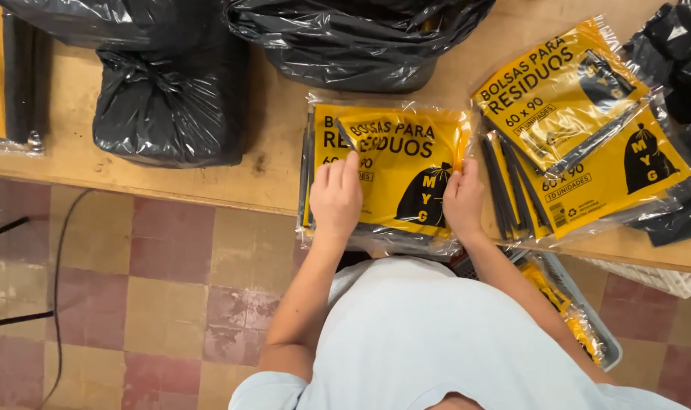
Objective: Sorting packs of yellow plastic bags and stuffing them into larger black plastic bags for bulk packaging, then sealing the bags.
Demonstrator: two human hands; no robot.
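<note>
Your pack (395,163), a clear sleeve with a yellow card over folded black bags, lies flat at the near edge of the table (209,171), straight ahead of you. Its long axis runs left to right, across your body, and its near edge slightly overhangs the table lip.

Your left hand (335,196) rests palm down on the pack's lower left part, fingers together and pointing away from you, pressing rather than gripping. Your right hand (462,201) sits at the pack's right edge, fingers curled down onto the sleeve there; whether it pinches the film or only touches it, you cannot tell from this view. Both hands are on the pack, one per end, so neither is nearer.

Just right of your right hand, a fanned stack of like packs (580,137) lies tilted, nearly touching yours. Black bundles (171,99) sit farther back.
</note>
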